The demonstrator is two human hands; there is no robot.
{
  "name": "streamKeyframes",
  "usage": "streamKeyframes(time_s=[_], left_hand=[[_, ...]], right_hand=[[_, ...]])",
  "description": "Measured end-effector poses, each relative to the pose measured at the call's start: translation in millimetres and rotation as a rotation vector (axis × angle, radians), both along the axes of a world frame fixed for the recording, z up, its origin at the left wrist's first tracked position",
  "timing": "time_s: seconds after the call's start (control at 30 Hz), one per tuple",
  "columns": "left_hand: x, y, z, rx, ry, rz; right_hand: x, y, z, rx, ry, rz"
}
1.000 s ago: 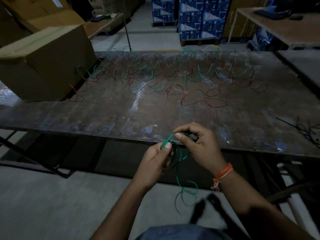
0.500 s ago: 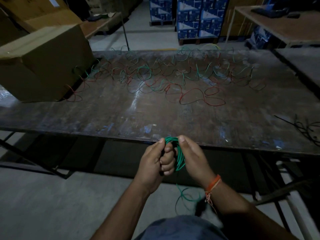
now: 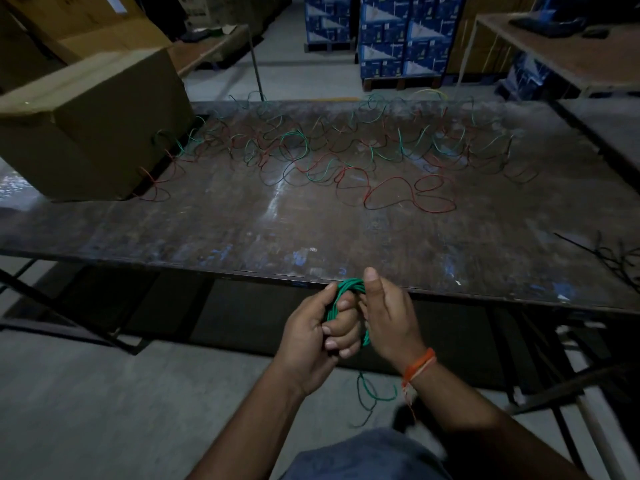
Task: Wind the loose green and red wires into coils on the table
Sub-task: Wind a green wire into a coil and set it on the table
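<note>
Gripping: left hand [image 3: 313,332] and right hand [image 3: 389,318] are both clamping a small green wire coil [image 3: 348,289] just before the dark metal worktop [image 3: 242,223] edge.
Tail: green end [image 3: 372,393] is dangling below.
Worktop: loose green and red wires [image 3: 346,154] are lying tangled beside a brown cardboard box [image 3: 93,126].

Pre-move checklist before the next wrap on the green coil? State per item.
1. Left hand grips green coil: ok.
2. Right hand holds coil's other side: ok.
3. Loose tail hangs free below hands, clear of orange wristband: ok.
4. Tail end free of snags: cannot tell, dark and blurred.
5. Coil over table: not ok, it is at the near edge.
6. Remaining wires all wound: not ok.
</note>
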State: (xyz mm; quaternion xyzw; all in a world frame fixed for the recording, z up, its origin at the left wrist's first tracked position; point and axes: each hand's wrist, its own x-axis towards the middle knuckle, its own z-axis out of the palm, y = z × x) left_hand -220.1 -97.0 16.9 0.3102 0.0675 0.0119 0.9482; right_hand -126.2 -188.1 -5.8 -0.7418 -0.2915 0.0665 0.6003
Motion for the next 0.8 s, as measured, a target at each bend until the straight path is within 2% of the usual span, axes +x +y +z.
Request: streamKeyframes(time_s=[0.17,0.37,0.57,0.7,0.8], left_hand=[[-1,3,-1,-0.116,-0.026,-0.008],[0,2,0,-0.1,-0.021,0.032],[1,8,-2,-0.218,-0.007,0.076],[-4,31,2,-0.261,0.021,0.224],[-6,41,3,-0.266,0.029,0.314]], right_hand=[[0,1,3,-0.008,-0.018,0.032],[4,3,2,-0.039,-0.005,0.062],[13,-4,-1,0.01,0.169,0.175],[34,-24,-7,0.004,0.299,0.285],[44,-40,-13,-0.032,0.328,0.281]])
